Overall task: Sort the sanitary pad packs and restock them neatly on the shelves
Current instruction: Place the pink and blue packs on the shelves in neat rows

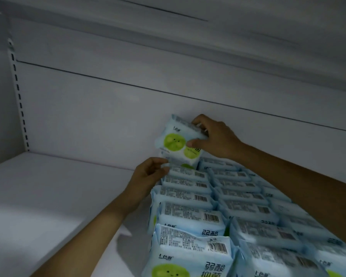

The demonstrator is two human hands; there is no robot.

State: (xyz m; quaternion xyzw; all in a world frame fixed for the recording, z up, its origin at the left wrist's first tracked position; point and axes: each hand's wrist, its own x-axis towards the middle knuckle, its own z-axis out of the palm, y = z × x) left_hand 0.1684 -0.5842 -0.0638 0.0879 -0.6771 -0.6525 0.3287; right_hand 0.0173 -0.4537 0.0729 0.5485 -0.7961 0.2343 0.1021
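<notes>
**Pack goes in at the back of a half-filled shelf**

Seen from the head camera in dim, bluish light: a white shelf (48, 196) runs back to a plain white back panel (88, 108), with a slotted upright (20, 100) in the left corner and the underside of the upper shelf (168, 27) overhead. The left part of the board lies bare. The right part carries rows of packs (238, 206), light blue with green round faces on the fronts, standing on edge one behind another, barcodes up, from the front edge to the panel.

At the far end of the leftmost row, the right hand (214, 138) grasps one pack (176, 140), thumb on its printed front and fingers curled over its top edge, holding it tilted and raised above its neighbours, close against the panel. The left hand (146, 178) sits just below, fingers curled against the left edge of the rearmost packs; the blur leaves it unclear whether they actually pinch one.
</notes>
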